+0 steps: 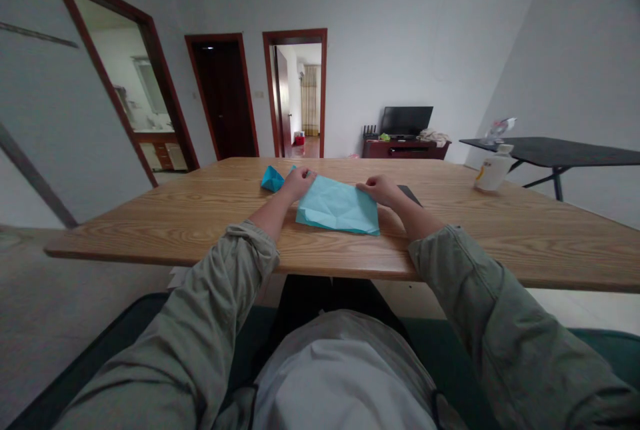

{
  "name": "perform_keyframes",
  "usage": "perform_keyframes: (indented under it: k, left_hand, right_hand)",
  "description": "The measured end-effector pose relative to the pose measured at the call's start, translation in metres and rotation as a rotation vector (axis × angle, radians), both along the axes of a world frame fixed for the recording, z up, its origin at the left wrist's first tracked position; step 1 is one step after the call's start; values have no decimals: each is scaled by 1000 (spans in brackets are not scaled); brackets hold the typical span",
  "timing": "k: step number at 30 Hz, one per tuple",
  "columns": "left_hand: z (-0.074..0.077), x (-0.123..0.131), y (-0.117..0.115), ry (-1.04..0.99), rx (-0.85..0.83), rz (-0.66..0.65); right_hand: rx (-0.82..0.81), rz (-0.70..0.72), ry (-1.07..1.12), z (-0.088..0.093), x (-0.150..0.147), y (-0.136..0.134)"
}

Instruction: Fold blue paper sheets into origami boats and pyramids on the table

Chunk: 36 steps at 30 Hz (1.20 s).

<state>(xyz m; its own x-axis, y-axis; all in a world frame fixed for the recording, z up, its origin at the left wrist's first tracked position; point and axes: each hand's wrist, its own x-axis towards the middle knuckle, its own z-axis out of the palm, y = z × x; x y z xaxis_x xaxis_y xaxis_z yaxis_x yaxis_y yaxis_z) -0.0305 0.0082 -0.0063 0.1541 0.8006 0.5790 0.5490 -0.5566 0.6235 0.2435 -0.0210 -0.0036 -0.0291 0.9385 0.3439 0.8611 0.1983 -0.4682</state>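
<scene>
A light blue sheet of paper (337, 209) lies folded on the wooden table (200, 217) in front of me. My left hand (298, 183) pinches its far left corner with curled fingers. My right hand (381, 189) presses down on its far right corner, fingers bent. A small folded blue paper shape (273, 179) sits just left of my left hand. Both arms wear olive green sleeves.
A dark flat object (411, 195) lies behind my right wrist. A white cup (493, 171) stands at the table's right. Beyond are a black side table (560, 150), a TV (407, 121) on a low cabinet, and several doorways.
</scene>
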Motion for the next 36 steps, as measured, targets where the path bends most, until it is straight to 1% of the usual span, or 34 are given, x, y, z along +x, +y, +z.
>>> perform_keyframes:
  k: [6,10,12,13,15,17,18,20,22,24,27,30,32,36]
  left_hand:
    - [-1,2,-1,45,25,40]
    - [-2,3,-4,83,34,60]
    - [-2,4,-4,104,40,84]
    - [-2,4,-4,120,40,102]
    - [-3,6,-4,159,39,138]
    - [-4,9,-4,194,43,170]
    - [-5,10,-4,211,41,184]
    - [-6,12,-5,266,11,201]
    - [-7,13,-6,370,-75,173]
    - [-8,12,-9,504,-168,106]
    - [-7,9,-12,648,-221,40]
    - [-6,6,-14,705,-228,44]
    - [-6,5,-13,712,-240,52]
    - [-8,5,-11,651,-254,38]
  right_hand:
    - [63,-78,-4,0,4,1]
    - [180,-184,-20,3,4,-1]
    - [274,-214,-49,8,-4,-7]
    - [321,-204,-73,10,-11,-11]
    - [375,-124,-120,13,-30,-22]
    - [313,22,-172,14,-53,-32]
    - [256,99,-212,13,-65,-37]
    - [111,196,-284,8,-85,-43]
    - [-50,310,-330,1,-97,-44]
    - [-199,403,-368,-6,-101,-43]
    - [-325,428,-391,-11,-98,-42]
    - [-372,399,-395,-10,-96,-46]
    - [-380,390,-405,-9,-97,-49]
    - [-377,383,-407,-9,-101,-53]
